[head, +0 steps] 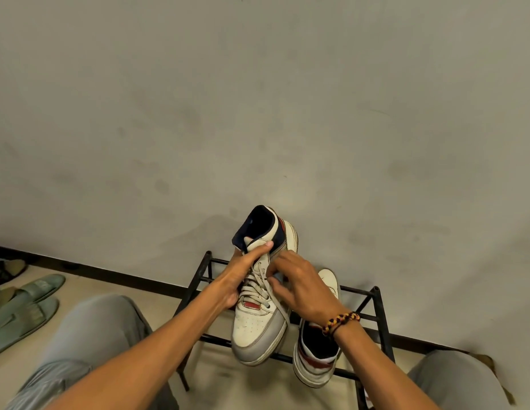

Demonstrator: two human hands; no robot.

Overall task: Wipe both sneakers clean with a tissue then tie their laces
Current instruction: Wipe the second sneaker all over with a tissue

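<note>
Bare grey wall (258, 99) fills the far field, meeting a pale floor at a dark skirting line. Against it stands a black metal shoe rack (379, 318) of open bars, with no solid shelf surface.

Held sneaker (258, 324): raised above the rack, toe toward the viewer, collar toward the wall. The left hand (243, 279) grips it along its left side, thumb stretched up onto the tongue, remaining fingers hidden behind the shoe. The right hand (299, 288) sits on the lacing, fingers curled and closed on a lace (277, 300) that trails down the shoe's right side toward the toe. Whether the lace is pinched between thumb and forefinger cannot be told; the fingertips are hidden.

Second sneaker (317, 350): resting on the rack bars just right of the held one, heel near, toe far, partly under the right wrist, which wears a beaded bracelet (342, 321). Its laces are not visible.

No tissue is in view, so wiping appears finished or skipped; judged stage is lacing of the first shoe.

Risks noted:
- The held shoe depends on a one-sided grip; a firm pull on the lace could twist it free and drop it through the bars.
- The second sneaker perches on narrow bars beneath the working arm; a nudge from the wrist could tip it off.
- The loose lace end could catch on the rack's bars.

Green slippers (27, 306) lie on the floor at far left, well apart.
</note>
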